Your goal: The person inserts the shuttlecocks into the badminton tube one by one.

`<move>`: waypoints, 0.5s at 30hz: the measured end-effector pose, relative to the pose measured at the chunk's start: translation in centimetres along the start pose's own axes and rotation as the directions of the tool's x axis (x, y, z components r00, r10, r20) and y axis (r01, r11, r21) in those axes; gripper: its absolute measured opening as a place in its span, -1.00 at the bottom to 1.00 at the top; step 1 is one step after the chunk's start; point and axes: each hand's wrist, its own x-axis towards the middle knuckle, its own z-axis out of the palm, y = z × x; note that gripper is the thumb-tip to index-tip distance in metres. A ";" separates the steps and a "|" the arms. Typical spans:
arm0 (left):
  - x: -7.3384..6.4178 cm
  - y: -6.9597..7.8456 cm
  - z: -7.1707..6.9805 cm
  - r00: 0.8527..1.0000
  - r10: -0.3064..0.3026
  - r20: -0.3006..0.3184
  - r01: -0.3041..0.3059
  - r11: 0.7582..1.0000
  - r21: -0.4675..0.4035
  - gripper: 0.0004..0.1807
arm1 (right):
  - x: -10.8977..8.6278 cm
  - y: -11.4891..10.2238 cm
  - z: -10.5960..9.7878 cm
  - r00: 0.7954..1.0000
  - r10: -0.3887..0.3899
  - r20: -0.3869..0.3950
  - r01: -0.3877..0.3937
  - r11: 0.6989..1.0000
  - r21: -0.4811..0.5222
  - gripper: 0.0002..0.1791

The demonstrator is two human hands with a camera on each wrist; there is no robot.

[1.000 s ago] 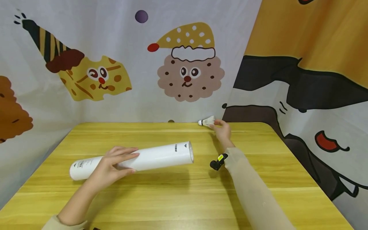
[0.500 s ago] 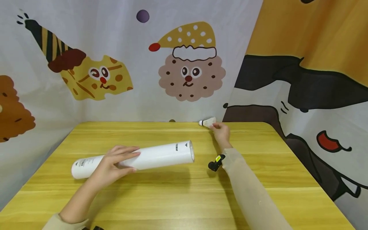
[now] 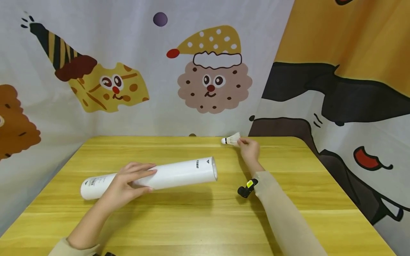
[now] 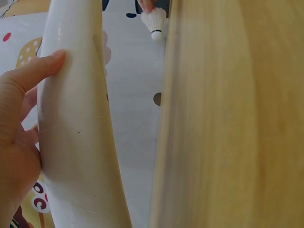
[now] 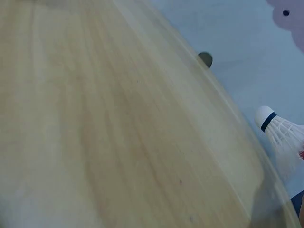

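My left hand (image 3: 125, 183) grips a long white shuttlecock tube (image 3: 182, 174) around its middle; the thumb (image 4: 47, 66) lies along its side in the left wrist view. The tube is tilted, its right end raised and its rim facing right. Near the far edge of the table, my right hand (image 3: 250, 152) pinches a white shuttlecock (image 3: 231, 139) by its feather skirt. Its cork with a dark band points left. In the right wrist view the shuttlecock (image 5: 280, 135) shows at the right border, with the hand mostly out of frame.
The wooden table (image 3: 179, 227) spreads under both hands. A cloth curtain (image 3: 160, 117) with cartoon prints hangs right behind its far edge. A small black wrist camera (image 3: 247, 188) is worn at the right wrist.
The right forearm and wrist have shifted slightly right and down within the last half second, the shuttlecock staying in the fingers near the far edge. The tube and left hand look nearly unchanged.
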 end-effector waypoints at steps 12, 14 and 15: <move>0.0 0.2 0.1 1.000 0.006 -0.007 -0.006 1.000 0.008 -0.40 | -2.4 -1.5 -2.9 0.991 -0.117 -0.061 0.123 0.988 0.095 -0.83; 0.0 0.2 0.1 1.000 0.008 -0.008 -0.008 1.000 0.008 -0.40 | -2.8 -2.0 -3.4 0.987 -0.146 -0.068 0.152 0.983 0.099 -0.83; 0.0 0.2 0.1 1.000 0.009 -0.009 -0.009 1.000 0.007 -0.40 | -3.0 -2.3 -3.7 0.985 -0.158 -0.072 0.165 0.981 0.104 -0.83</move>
